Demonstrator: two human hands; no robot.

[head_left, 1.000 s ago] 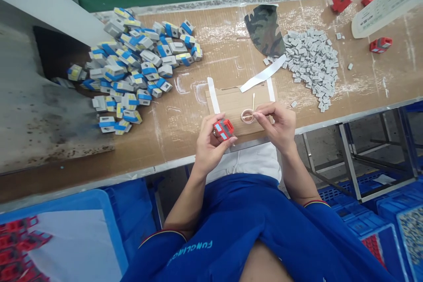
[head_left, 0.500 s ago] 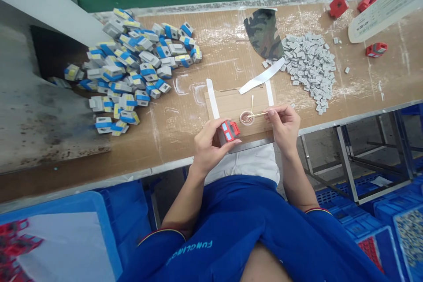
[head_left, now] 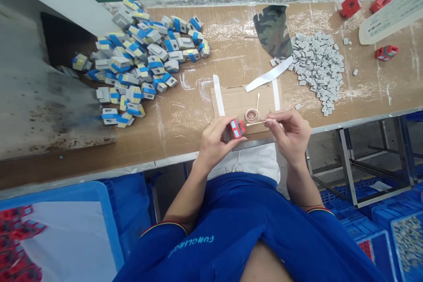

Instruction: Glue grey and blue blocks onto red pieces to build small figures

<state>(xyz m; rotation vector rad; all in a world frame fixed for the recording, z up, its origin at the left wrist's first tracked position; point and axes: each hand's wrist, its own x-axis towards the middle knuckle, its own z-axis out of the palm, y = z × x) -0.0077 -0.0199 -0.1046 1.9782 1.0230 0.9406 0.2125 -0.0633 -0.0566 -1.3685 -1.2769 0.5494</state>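
My left hand (head_left: 218,143) is closed round a small red toy vehicle part (head_left: 237,128) with pale blue windows and a grey patch. Pinched in the fingers of my right hand (head_left: 291,134) is a cotton swab (head_left: 256,123), its tip close beside the red part; whether they touch I cannot tell. Just beyond the swab, a small round cup (head_left: 251,116) stands on a cardboard sheet (head_left: 233,99) fixed with white tape. A second cotton swab (head_left: 258,100) leans out of the cup's far side.
At the left lies a heap of grey, blue and yellow toy parts (head_left: 145,59). Small grey pieces (head_left: 319,64) are piled at the right beside camouflage cloth (head_left: 273,31). A translucent container (head_left: 390,13) and a red part (head_left: 386,52) are farther right. A blue bin (head_left: 110,216) stands below left.
My right hand has drawn the swab out of the cup and brought its tip towards the red part. My left hand still holds that part. The whole view has shifted slightly.
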